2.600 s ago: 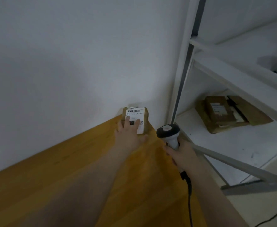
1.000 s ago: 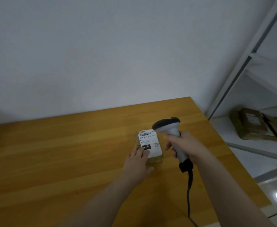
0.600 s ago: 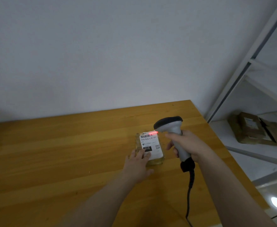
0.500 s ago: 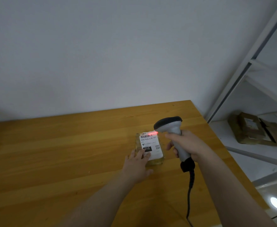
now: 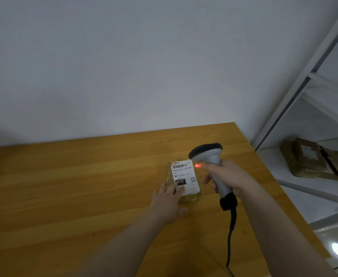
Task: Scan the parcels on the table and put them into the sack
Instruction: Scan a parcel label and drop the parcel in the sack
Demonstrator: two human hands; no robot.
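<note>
Because the left hand (image 5: 167,202) only presses flat, straight fingers (image 5: 172,187) on the near corner of the parcel (image 5: 187,176) — which lies label-up on the table (image 5: 84,186) toward its right edge — a nudge could slide it. Beyond, the right hand (image 5: 227,176) grips the scanner (image 5: 206,153), yet its red spot (image 5: 198,165) sits beside the barcode (image 5: 179,166) (not across it), so the read may well fail.

Wooden table (image 5: 84,186), small labelled parcel (image 5: 186,173) lying flat near its right edge, white shelf (image 5: 272,159) bearing brown packages (image 5: 312,158)
</note>
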